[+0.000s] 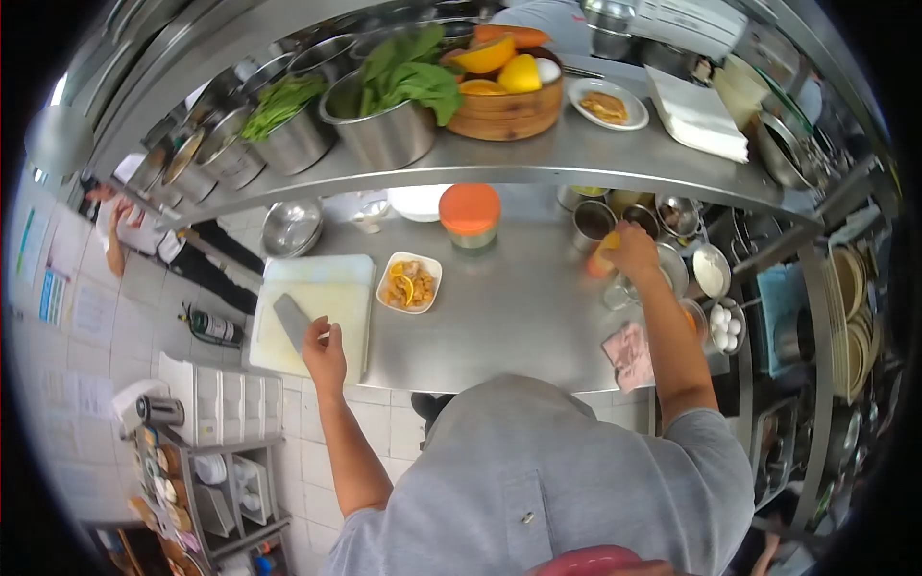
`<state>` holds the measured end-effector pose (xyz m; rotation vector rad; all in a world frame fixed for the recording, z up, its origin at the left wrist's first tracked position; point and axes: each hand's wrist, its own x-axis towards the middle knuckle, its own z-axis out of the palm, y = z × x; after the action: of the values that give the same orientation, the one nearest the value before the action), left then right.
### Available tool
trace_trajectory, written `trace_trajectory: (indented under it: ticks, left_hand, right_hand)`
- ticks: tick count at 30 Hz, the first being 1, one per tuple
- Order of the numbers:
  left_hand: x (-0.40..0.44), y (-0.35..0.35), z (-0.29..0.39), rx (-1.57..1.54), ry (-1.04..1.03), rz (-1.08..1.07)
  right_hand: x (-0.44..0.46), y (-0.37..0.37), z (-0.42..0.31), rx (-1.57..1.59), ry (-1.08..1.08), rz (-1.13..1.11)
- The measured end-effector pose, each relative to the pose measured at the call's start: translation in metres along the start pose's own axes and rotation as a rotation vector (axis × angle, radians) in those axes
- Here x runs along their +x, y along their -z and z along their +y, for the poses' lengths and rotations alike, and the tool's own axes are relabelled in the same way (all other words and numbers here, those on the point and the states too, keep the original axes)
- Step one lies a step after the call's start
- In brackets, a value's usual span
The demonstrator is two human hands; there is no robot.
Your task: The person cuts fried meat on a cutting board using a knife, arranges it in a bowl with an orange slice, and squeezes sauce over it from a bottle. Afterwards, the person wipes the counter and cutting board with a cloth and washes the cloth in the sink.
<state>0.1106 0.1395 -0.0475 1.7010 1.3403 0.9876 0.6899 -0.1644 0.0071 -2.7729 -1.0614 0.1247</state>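
With the left hand (pixel 327 360) curled around the handle of the knife (pixel 290 318) on the cutting board (pixel 348 283), and the right hand (pixel 636 252) stretched out among crowded containers, I'd worry that a slack grip could let the blade slip, or a careless forearm bump the eggs (pixel 725 326). The knife's blade lies just beyond the left hand, pointing away; an orange item (pixel 601 261) sits at the right fingertips, whether gripped I can't tell.

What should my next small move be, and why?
I'd probably lay the knife flat on the cutting board and release it: your left hand seems to hold it there, while your right hand is across the counter, gripping something orange beside the containers.
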Motion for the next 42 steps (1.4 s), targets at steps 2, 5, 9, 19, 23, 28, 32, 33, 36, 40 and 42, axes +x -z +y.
trace_trajectory:
  ticks: [2,5,9,19,23,28,32,33,36,40,42]
  left_hand:
    - [-0.014,0.012,0.002,-0.001,0.068,0.066]
    - [-0.029,0.021,-0.016,-0.078,0.1,0.064]
    - [-0.036,0.014,-0.014,-0.066,0.186,-0.02]
    - [0.053,-0.082,-0.037,0.083,-0.034,-0.239]
    - [0.103,-0.12,-0.04,0.327,-0.218,-0.302]
    - [0.145,-0.144,-0.021,0.526,-0.158,-0.374]
    - [0.17,-0.168,-0.034,0.573,-0.179,-0.498]
    - [0.174,-0.172,-0.039,0.569,-0.195,-0.519]
    - [0.187,-0.187,-0.045,0.5,-0.158,-0.557]
    - [0.184,-0.198,-0.058,0.411,-0.174,-0.602]
    - [0.184,-0.201,-0.073,0.377,-0.224,-0.615]
  right_hand:
    - [0.003,-0.011,-0.009,-0.038,-0.005,-0.023]
    - [0.004,-0.029,-0.012,-0.071,0.027,0.002]
    - [-0.008,-0.013,-0.044,-0.006,0.08,0.004]
    - [-0.104,-0.053,-0.113,0.306,0.337,0.026]
    - [-0.128,-0.119,-0.116,1.111,0.218,-0.088]
    - [-0.136,-0.164,-0.087,1.174,0.198,-0.266]
    - [-0.167,-0.119,-0.095,1.087,0.203,-0.131]
    - [-0.172,-0.121,-0.091,1.072,0.197,-0.124]
    - [-0.187,-0.112,-0.089,1.035,0.18,-0.097]
    - [-0.193,-0.094,-0.09,0.951,0.228,-0.105]
    - [-0.19,-0.091,-0.094,0.932,0.296,-0.111]
